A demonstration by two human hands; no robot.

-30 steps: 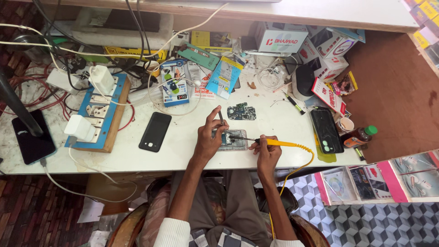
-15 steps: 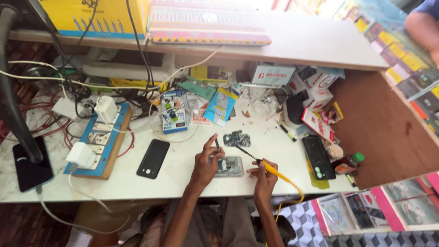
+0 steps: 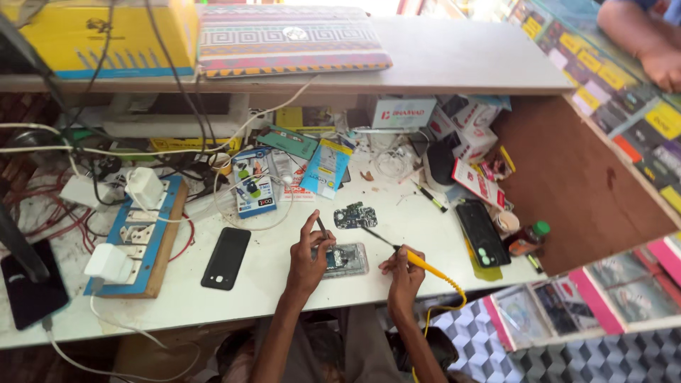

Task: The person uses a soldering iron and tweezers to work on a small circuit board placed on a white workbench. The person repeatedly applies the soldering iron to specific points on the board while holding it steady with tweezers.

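Opened phone [image 3: 342, 259] lies flat on the white bench [image 3: 284, 284], near its front edge, between the two hands.

Left hand [image 3: 309, 261]: rests on the left end of the phone. Thumb and forefinger pinch a thin dark tool, likely tweezers [image 3: 321, 227], tip pointing up and away from the phone. Fingers closed on it.

Right hand [image 3: 403, 273]: just right of the phone, not touching it. Fingers wrapped around the yellow handle of a soldering iron [image 3: 418, 261]. The dark shaft runs up and left; the tip ends close to a loose circuit board [image 3: 355, 215]. Contact with the board cannot be told. A yellow cord [image 3: 447, 305] drops from the handle over the bench edge.

The circuit board sits just behind the phone, apart from it.

Surroundings:
- Black phone [image 3: 226, 257] face down, left of the left hand, well apart.
- Blue switchboard [image 3: 138, 237] on a wooden base further left, white plugs in it.
- Second dark phone [image 3: 482, 231] on the right, lying on a yellow sheet.
- Small brown bottle [image 3: 528, 240] with green cap at the right edge.
- Packets, boxes and tangled wires along the back.
- Another person's arm [image 3: 642, 35] on the counter at upper right.
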